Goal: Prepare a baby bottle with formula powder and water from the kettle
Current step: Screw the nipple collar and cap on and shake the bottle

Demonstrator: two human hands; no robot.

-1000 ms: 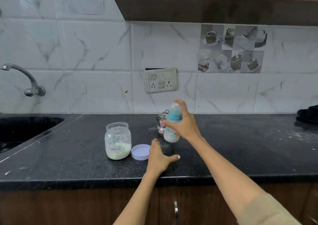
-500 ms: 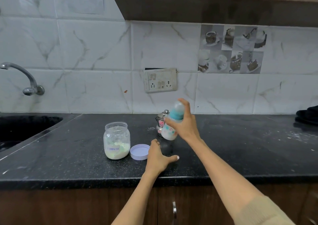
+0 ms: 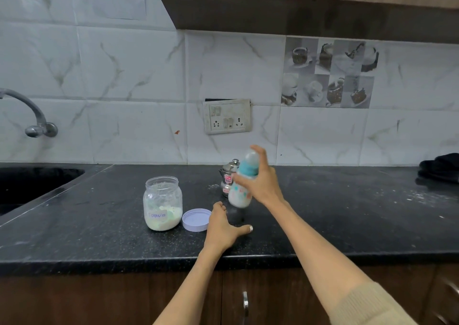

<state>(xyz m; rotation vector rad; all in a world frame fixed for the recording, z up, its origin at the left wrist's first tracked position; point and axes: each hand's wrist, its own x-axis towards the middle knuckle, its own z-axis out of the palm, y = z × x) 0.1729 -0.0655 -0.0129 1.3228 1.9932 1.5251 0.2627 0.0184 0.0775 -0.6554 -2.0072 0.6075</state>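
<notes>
Shaking the capped bottle (image 3: 240,190) gripped in the right hand (image 3: 262,184) — left hand (image 3: 224,229) spread flat near the counter's (image 3: 99,237) front edge — calls for a firm hold.

On the counter (image 3: 323,213), the jar (image 3: 162,203) stands at centre, its lid (image 3: 196,219) lying just beside it at 3 o'clock. The left hand (image 3: 224,228) rests flat at 3 o'clock of the lid. The right hand (image 3: 260,184) holds the bottle (image 3: 242,185) tilted above the counter, before the kettle (image 3: 227,178). The sink (image 3: 29,185) lies at 9 o'clock of the jar, under the tap (image 3: 29,116). A cloth (image 3: 439,167) sits at the counter's far 3 o'clock edge.
</notes>
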